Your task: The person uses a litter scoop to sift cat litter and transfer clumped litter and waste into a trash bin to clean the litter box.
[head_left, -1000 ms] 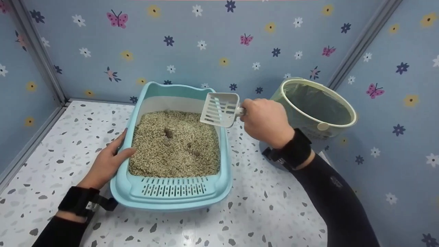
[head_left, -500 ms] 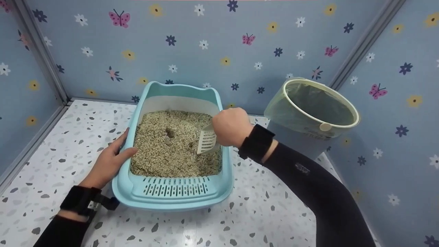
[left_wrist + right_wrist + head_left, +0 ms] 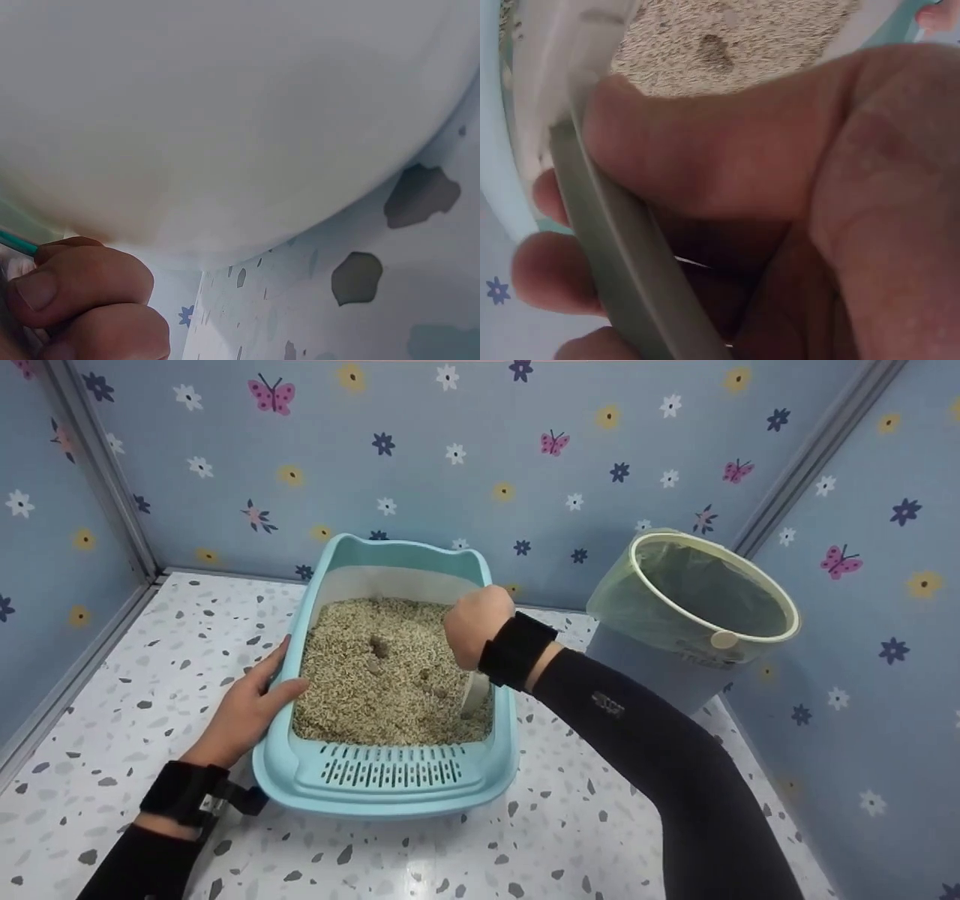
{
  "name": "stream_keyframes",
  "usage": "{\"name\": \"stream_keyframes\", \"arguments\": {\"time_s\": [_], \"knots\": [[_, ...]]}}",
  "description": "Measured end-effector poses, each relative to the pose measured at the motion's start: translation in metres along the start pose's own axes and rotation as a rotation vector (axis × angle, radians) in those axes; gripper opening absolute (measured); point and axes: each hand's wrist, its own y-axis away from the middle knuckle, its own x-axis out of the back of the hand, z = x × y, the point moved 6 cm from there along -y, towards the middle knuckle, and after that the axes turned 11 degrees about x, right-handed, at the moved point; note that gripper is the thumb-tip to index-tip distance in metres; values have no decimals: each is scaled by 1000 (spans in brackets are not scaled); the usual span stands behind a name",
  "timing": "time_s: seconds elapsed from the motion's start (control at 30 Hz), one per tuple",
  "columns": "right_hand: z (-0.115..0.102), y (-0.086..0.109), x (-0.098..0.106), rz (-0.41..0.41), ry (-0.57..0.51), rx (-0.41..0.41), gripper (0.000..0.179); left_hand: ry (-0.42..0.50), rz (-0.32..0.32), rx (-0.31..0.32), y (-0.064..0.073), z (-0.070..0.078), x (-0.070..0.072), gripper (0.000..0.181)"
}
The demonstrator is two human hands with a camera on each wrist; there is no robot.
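Observation:
A light blue litter box (image 3: pixel 386 802) filled with tan litter (image 3: pixel 360 705) stands on the floor. Dark clumps (image 3: pixel 377 646) show in the litter's middle. My left hand (image 3: pixel 244 709) grips the box's left rim, thumb on top; the left wrist view shows its fingers (image 3: pixel 97 277) curled at the rim beside the pale outer wall. Over the box's right side, my right hand (image 3: pixel 480 622) holds a litter scoop (image 3: pixel 475 695), whose blade dips into the litter near the right wall. In the right wrist view, thumb and fingers wrap the scoop's handle (image 3: pixel 622 240).
To the right stands a bin (image 3: pixel 645 675) lined with a translucent green bag (image 3: pixel 619 604) under a cream ring rim. A flowered blue wall (image 3: pixel 450 510) rises close behind the box, with side walls left and right. The floor (image 3: pixel 585 810) is white with grey specks.
My right hand has swung the scoop from above the box's right rim, left and down into the litter, its blade now steep and partly hidden. The left hand stays on the rim.

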Motion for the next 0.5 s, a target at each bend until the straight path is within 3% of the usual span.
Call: {"name": "stream_keyframes", "arguments": {"time_s": [0.2,0.5], "knots": [[10,-15,-12,-109,-77,-17,42,-1,1,7,0,0,0,78],[14,-30,-21,-133,-168,4,34,12,1,13,0,-2,1,79]]}}
